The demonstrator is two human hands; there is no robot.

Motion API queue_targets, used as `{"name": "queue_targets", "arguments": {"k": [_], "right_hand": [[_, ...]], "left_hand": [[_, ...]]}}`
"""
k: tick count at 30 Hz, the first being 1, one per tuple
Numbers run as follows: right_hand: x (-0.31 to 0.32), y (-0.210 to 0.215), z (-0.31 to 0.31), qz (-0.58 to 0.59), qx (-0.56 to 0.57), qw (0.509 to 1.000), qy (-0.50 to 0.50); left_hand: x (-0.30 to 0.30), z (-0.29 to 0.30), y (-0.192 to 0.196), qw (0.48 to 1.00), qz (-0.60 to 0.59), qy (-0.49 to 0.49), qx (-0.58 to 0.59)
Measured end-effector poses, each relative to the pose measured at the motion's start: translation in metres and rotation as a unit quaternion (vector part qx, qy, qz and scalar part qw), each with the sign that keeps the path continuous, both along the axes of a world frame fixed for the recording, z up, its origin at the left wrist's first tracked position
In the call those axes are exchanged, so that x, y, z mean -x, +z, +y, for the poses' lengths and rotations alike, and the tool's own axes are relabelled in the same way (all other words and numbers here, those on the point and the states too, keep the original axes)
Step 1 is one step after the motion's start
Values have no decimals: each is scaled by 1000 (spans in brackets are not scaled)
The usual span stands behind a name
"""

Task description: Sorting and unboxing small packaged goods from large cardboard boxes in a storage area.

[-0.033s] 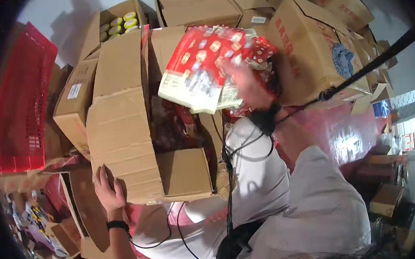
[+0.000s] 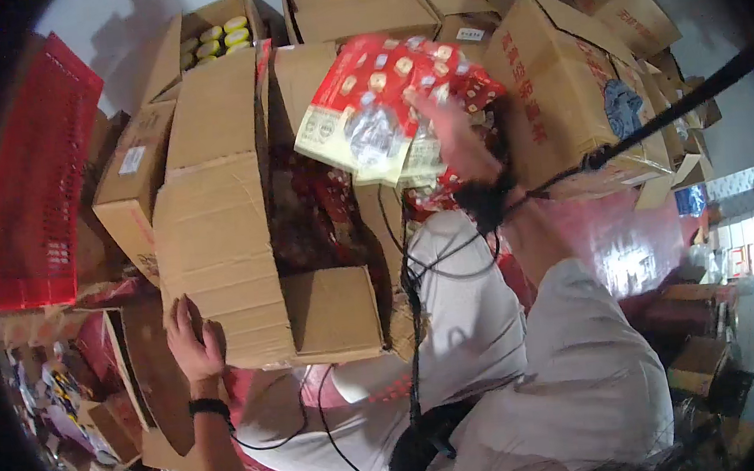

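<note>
My right hand [image 2: 453,136] reaches over the stack of boxes and grips a flat red packet [image 2: 373,76] with a cream lower part and small pale pictures. Its fingers press on the packet's right side and are slightly blurred. More red packets [image 2: 485,94] lie right behind and under that hand. Below is an open cardboard box [image 2: 330,314] with dark red patterned packages [image 2: 318,214] inside, partly in shadow. My left hand [image 2: 195,343] rests with fingers extended along the near left edge of the box's long folded-out flap [image 2: 219,248], holding nothing.
A red plastic crate [image 2: 37,191] stands at the far left. Behind, an open carton holds yellow-rimmed cans [image 2: 224,37]. A tall printed carton [image 2: 551,89] is at the right. Black cables [image 2: 414,312] hang across my lap, and a black strap [image 2: 677,110] crosses the right side.
My right hand and the red packet have shifted slightly up and away from me, showing more of the dark red packages in the box. My left hand stays on the flap.
</note>
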State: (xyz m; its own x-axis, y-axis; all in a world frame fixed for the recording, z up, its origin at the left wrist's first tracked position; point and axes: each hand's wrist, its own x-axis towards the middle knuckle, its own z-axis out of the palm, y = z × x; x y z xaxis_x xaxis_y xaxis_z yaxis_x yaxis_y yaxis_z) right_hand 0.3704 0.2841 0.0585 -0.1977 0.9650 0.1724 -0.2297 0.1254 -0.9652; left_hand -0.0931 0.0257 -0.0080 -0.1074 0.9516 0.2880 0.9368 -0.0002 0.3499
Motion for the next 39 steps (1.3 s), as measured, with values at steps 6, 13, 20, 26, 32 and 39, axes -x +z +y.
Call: {"name": "queue_targets", "arguments": {"k": [6,13,20,26,32,39], "right_hand": [[-75,-18,105,-250,51,942,-217],[-101,-117,138,-391,201,867,-234],[-5,-127,131,-313,1,949,-40],[140,-195,65,-367,89,926,31],[191,-337,10,-634,124,751,137],[160,-405,12,-614,158,756,161]], "left_hand": [[2,1,-3,999,36,-15,2],[0,3,1,999,8,-8,31],[-1,3,2,999,8,-7,31],[1,3,5,1000,-8,10,25],[2,6,1,998,4,22,56],[-5,7,5,997,-19,19,68]]}}
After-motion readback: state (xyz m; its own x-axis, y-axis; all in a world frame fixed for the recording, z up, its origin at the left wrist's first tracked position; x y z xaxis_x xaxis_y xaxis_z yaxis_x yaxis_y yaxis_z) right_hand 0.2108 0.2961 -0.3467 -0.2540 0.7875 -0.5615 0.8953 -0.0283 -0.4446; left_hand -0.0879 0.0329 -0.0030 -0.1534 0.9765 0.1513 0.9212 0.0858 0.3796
